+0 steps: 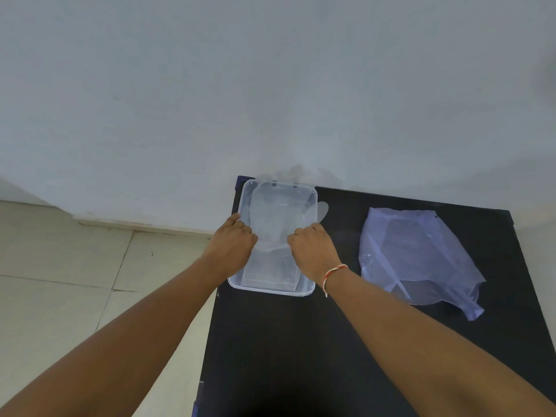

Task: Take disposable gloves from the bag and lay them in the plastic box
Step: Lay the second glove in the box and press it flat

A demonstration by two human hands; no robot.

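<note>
A clear plastic box (pixel 270 288) stands at the far left of the black table (pixel 331 341). Over it is a thin transparent disposable glove (pixel 278 219), spread flat, with its fingers reaching past the box's far rim and one poking over the right rim. My left hand (pixel 233 240) pinches the glove's near left edge. My right hand (pixel 313 245) pinches its near right edge; a red and white thread is tied round that wrist. The translucent bluish bag (pixel 418 257) lies flat on the table to the right of the box, apart from both hands.
The table stands against a white wall (pixel 270 85). Its left edge runs just beside the box, with a pale tiled floor (pixel 75 281) below it. Bare black tabletop lies between the box and the bag and in front of both.
</note>
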